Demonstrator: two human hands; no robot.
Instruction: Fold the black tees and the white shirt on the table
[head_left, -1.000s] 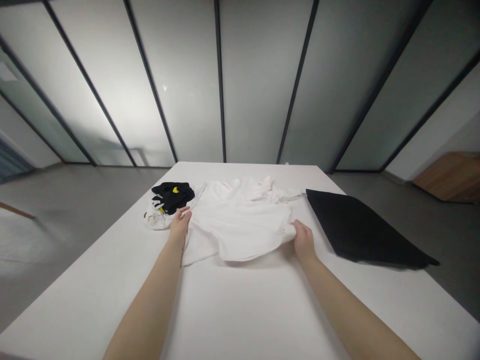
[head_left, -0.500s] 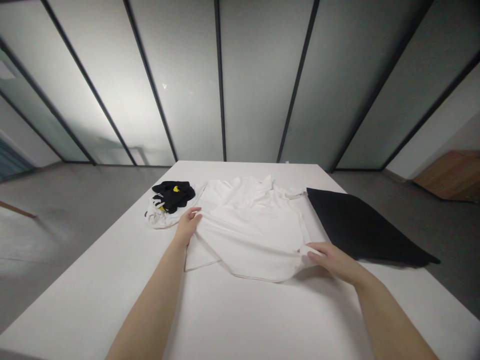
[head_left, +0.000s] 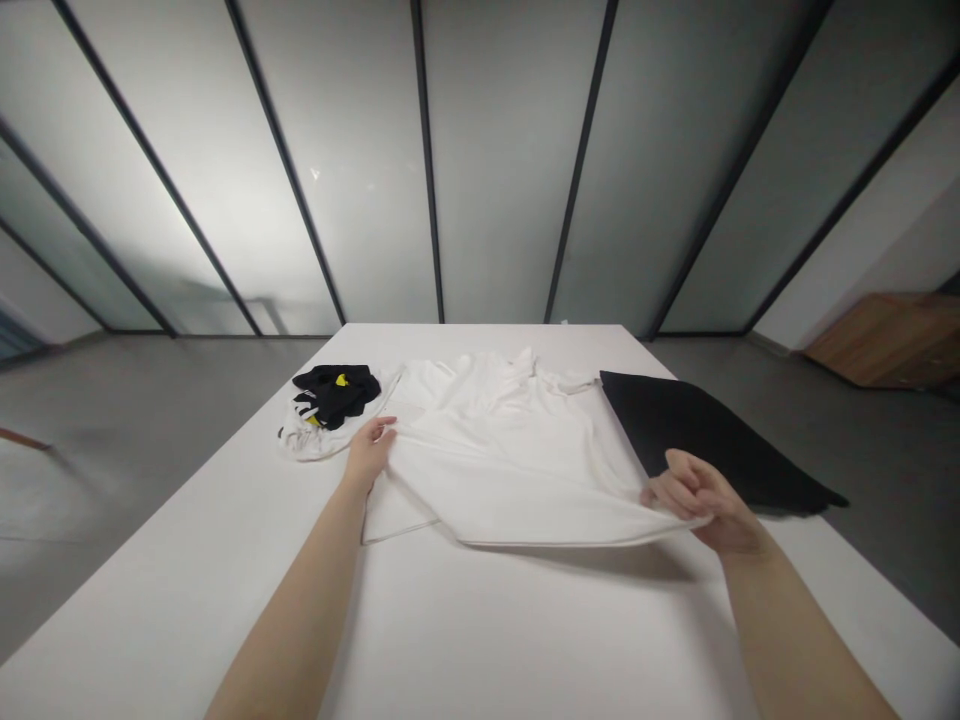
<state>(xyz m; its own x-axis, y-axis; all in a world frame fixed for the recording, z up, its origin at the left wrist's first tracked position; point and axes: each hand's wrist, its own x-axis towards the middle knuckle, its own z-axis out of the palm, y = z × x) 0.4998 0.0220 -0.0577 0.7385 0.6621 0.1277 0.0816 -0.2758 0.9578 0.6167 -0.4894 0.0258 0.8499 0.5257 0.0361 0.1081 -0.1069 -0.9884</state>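
Right hand [head_left: 701,495] closed on raised hem of white cotton T-shirt [head_left: 510,465]; left hand [head_left: 367,455] lay open on its edge. Shirt sat on white worktop [head_left: 225,590], touching flat black cloth [head_left: 675,425].

The person's right hand [head_left: 701,497] is pinching the hem of a white shirt [head_left: 510,460] at the lower right of the table, holding that edge just above the surface. The left hand [head_left: 367,452] is resting on the shirt's left side near the frame's centre, fingers spread. Just beside the shirt on the right, a flat black cloth [head_left: 690,420] is lying with the right hand over its near edge. At the left, a black bundle with a yellow mark [head_left: 334,393] is sitting on a crumpled white cloth [head_left: 300,440]. All of this is lying on a white table [head_left: 225,590], with frosted glass panels [head_left: 510,170] standing beyond.
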